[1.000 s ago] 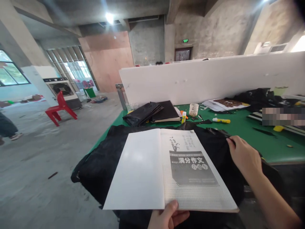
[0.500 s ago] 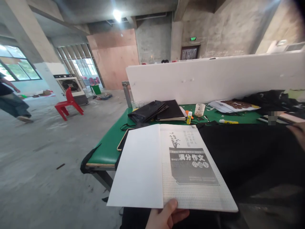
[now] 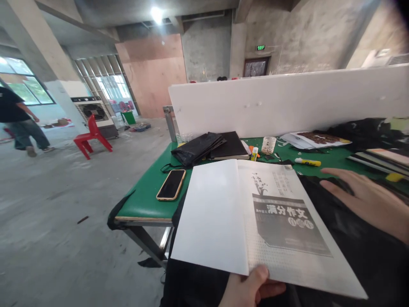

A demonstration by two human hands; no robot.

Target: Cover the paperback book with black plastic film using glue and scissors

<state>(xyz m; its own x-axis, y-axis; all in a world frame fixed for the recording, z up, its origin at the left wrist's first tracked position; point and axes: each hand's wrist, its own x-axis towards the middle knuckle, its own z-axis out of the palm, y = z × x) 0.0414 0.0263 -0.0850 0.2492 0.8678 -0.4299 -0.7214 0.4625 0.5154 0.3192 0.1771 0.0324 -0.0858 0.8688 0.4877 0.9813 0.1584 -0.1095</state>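
An open book (image 3: 287,226), its left side blank white and its right page printed with Chinese characters and a flower drawing, is tilted in front of me. My left hand (image 3: 255,288) grips its bottom edge near the fold, thumb on top and fingers beneath. At the right my right hand (image 3: 361,196) is stretched out with thumb and fingers apart, over a black sheet (image 3: 361,251). That sheet spreads beside and under the book. Whether the right fingertips touch it, I cannot tell.
On the green table (image 3: 140,204) lie a phone (image 3: 171,185), a black-covered book (image 3: 228,147), glue sticks (image 3: 307,162), a clear plastic cup (image 3: 269,145) and stacked books (image 3: 377,164). A white board (image 3: 281,102) stands behind. A red chair (image 3: 92,136) and a walking person (image 3: 19,119) are left.
The book has shifted right and turned slightly, uncovering the phone. My right hand has come inward from the right edge, and the raised black sheet has dropped. The person at left has moved rightward.
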